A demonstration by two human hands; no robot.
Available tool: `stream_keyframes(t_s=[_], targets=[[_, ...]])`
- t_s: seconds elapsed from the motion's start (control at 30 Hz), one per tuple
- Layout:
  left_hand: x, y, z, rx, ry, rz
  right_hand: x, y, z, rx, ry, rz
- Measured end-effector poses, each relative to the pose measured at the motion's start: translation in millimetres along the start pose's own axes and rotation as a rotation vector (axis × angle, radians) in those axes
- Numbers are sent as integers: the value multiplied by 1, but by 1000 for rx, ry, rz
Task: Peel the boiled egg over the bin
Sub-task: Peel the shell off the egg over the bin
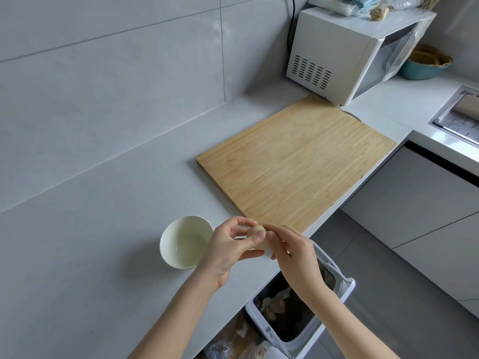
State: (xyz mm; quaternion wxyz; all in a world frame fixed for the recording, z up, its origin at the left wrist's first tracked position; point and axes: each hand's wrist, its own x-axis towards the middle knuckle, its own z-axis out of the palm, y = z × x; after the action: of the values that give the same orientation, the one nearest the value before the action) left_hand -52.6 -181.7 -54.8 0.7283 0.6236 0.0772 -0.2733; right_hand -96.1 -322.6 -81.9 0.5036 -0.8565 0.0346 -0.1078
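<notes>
A boiled egg (255, 230), brown shell on top and a bare white patch lower down, is held between both hands near the counter's front edge. My left hand (228, 251) grips it from the left, thumb on the shell. My right hand (294, 260) pinches it from the right with its fingertips. The white bin (344, 291) stands open on the floor just below and to the right, lined dark, with scraps inside. The egg sits over the counter edge, beside the bin's near rim.
A white bowl (166, 244) with a little water stands left of my hands. A wooden cutting board (298, 161) lies behind them. A white microwave (344, 53) sits at the back, a sink (456, 117) to the right, and bags lie on the floor.
</notes>
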Motion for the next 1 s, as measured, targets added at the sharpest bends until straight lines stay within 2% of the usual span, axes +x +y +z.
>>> stream_keyframes(t_s=[0.23,0.57,0.77,0.9,1.0], targets=[[8,5,8,76,14,22,6,4,-11,46,33,29],[8,11,4,160,39,24,10,-2,-16,-90,-87,-160],[5,18,-1,129,-12,5,15,0,-17,-188,-99,-248],[5,25,-4,90,-4,19,21,-5,-19,-113,-82,-119],[5,28,-3,91,30,63,21,-13,-18,26,-204,69]])
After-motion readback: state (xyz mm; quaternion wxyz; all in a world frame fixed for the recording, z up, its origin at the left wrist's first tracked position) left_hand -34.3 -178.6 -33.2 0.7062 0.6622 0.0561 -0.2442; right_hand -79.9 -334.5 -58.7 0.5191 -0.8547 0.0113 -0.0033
